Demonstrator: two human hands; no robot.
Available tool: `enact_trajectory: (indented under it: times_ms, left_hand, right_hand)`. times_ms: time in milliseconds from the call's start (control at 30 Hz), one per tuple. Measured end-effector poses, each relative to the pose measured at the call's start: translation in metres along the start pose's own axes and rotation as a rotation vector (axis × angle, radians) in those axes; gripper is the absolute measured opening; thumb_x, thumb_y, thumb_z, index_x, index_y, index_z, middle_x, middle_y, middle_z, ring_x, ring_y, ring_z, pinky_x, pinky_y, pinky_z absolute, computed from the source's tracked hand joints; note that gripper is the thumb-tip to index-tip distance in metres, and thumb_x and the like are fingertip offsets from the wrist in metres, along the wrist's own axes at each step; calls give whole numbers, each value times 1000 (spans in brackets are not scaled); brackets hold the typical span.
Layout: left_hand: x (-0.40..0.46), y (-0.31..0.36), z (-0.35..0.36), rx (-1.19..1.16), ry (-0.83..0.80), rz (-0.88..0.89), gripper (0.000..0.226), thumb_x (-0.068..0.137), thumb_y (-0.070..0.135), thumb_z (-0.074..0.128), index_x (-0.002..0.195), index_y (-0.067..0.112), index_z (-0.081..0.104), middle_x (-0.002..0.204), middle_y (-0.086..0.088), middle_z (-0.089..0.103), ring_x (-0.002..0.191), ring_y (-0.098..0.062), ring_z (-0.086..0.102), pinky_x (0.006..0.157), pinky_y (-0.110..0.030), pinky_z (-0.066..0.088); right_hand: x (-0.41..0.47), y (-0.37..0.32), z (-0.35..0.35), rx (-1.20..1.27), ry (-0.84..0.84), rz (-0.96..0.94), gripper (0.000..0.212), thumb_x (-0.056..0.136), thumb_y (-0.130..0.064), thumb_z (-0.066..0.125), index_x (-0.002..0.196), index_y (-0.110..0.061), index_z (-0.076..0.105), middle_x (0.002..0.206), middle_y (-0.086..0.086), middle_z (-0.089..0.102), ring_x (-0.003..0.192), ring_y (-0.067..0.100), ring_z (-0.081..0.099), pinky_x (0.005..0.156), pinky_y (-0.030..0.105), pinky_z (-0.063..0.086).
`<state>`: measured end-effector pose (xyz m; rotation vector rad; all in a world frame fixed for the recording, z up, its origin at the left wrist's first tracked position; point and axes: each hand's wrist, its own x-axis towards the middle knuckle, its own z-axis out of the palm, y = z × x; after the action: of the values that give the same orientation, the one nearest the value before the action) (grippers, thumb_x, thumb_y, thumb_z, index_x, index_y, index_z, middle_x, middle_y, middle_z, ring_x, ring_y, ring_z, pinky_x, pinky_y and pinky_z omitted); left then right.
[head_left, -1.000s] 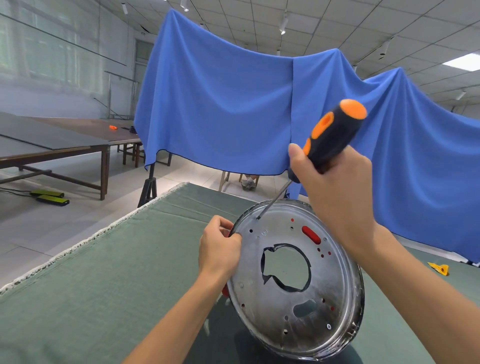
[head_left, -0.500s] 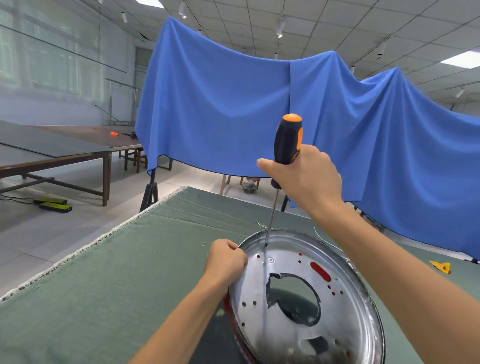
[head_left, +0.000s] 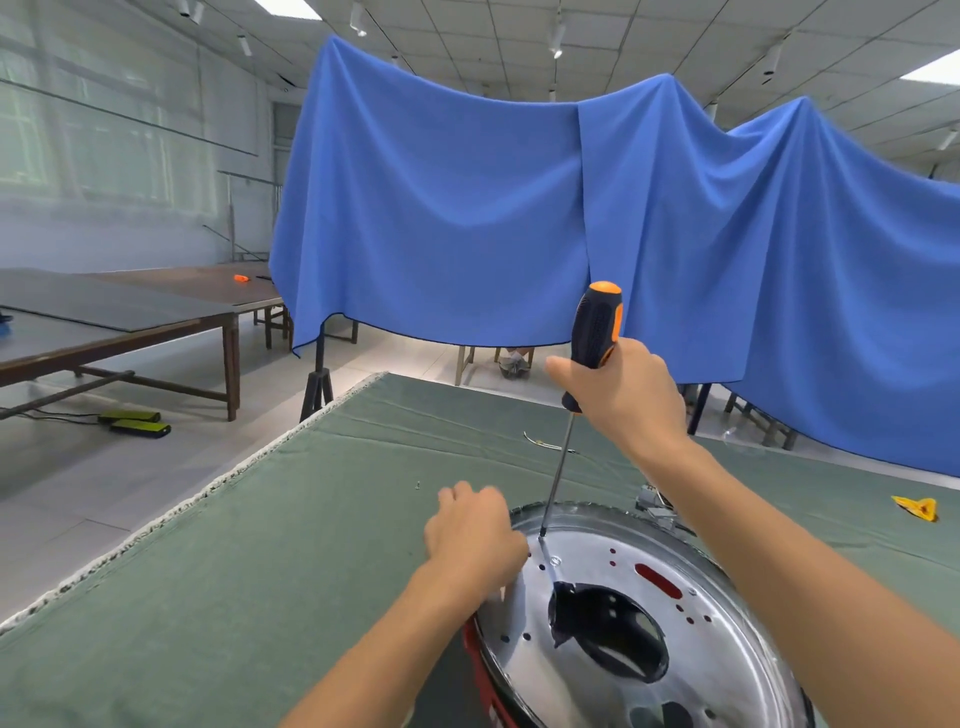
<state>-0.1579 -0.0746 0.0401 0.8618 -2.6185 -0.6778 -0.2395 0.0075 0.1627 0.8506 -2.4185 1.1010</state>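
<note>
Wrapping its fingers tight round the black-and-orange handle, the right hand (head_left: 623, 400) has the screwdriver (head_left: 595, 325) nearly upright, tip down on what looks like a small screw near the upper-left rim of the disc (head_left: 727, 649). The left hand (head_left: 472, 535) is curled over that same rim, just beside the tip, bracing it. The disc sits at the lower right of the frame on the green cloth (head_left: 260, 545).

I'd say this is the turn-the-screw step, though I can't tell if it's going in or out. The next move needs a downward push plus a twist, with the shaft kept square so the tip doesn't skate across the shiny metal.

Count: one screwdriver, one disc, two hands, one loose screw (head_left: 418, 486) left of centre, one yellow scrap (head_left: 917, 506) far right.
</note>
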Motion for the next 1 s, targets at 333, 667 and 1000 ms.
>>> enact_trajectory:
  times_ms: [333,667,1000]
  left_hand:
    - [30,24,-4,-566,194,315,8,81,19,72,77,13,76,71,-1,73,72,-22,69,74,-40,54]
    - [33,12,8,-532,204,515,13,89,12,63,87,8,75,79,0,75,75,-13,70,73,-34,55]
    - [29,10,5,-920,108,297,11,82,1,69,72,5,74,66,-12,71,61,-17,65,56,-26,51]
  right_hand:
    - [4,8,1,-64,-16,33,40,78,-52,51,58,-18,48,67,-2,68,66,23,58,57,28,41]
    - [3,26,-19,508,-354,-157,12,85,-13,67,85,-22,59,96,12,72,91,28,67,85,42,55]
    - [-6,9,6,357,-168,-225,38,82,-50,66,88,-13,57,78,5,70,78,26,68,74,49,53]
